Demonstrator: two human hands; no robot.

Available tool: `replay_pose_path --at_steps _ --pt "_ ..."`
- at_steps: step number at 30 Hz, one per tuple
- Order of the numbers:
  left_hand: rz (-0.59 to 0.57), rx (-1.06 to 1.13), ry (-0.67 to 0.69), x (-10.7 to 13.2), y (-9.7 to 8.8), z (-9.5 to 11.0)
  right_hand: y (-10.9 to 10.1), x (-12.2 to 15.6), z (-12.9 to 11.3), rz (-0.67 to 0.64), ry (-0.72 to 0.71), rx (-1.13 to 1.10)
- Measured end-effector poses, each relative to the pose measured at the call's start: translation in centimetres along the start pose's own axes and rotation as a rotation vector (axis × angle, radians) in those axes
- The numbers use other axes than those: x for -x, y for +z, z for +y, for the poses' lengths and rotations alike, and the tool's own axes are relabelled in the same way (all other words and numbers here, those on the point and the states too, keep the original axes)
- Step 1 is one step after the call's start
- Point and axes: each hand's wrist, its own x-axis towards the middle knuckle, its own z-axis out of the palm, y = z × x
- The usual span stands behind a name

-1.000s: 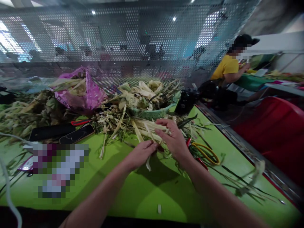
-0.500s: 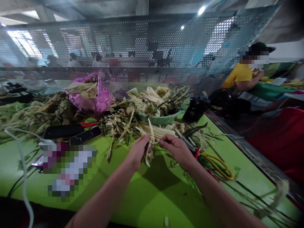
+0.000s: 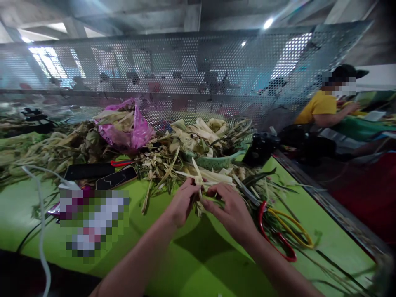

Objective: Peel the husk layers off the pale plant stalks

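Pale strips of dried corn husk (image 3: 197, 168) cross one another between my two hands, one end pointing up and away. My left hand (image 3: 182, 203) is closed, pinching the strips where they cross. From the other side, my right hand (image 3: 230, 209) has thumb and fingers drawn in on the same strips, the thumb against the lower part. My fingers partly hide the crossing. Just beyond the hands lies a wider, pale husk piece (image 3: 215, 176). Red-handled scissors (image 3: 291, 252) rest right of my right hand, blades under plant scraps.
A green basket (image 3: 213, 162) heaped with husks stands behind the hands, beside a pink plastic bag (image 3: 144, 130) of husks. Two dark phones (image 3: 116, 179) lie to the left near a white cable (image 3: 40, 235). A yellow loop handle (image 3: 305, 239) is at right. A person in yellow (image 3: 323, 107) sits beyond.
My right hand has shifted from pulling a strip end sideways to resting closer against the strips. The view has tilted slightly, and more of the red scissor handles now shows.
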Motion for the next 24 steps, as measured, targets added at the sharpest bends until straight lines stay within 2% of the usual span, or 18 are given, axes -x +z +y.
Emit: replay_pose_path --at_steps 3,6,10,16,24 --pt "-0.039 -0.03 0.06 0.12 0.21 0.22 0.68 0.01 -0.49 -0.044 -0.044 0.075" --pt "-0.046 -0.064 0.055 -0.09 0.13 0.25 1.0 -0.07 -0.52 -0.063 -0.085 0.119" --pt "-0.005 -0.064 0.018 -0.46 -0.24 -0.05 1.1 -0.06 -0.34 -0.095 -0.134 0.158" --pt "0.071 0.049 -0.007 -0.34 -0.07 -0.08 0.97 -0.12 -0.31 -0.15 -0.187 0.13" --pt "0.123 0.048 0.059 -0.44 -0.28 0.39 0.26 -0.37 -0.79 -0.151 -0.22 0.079"
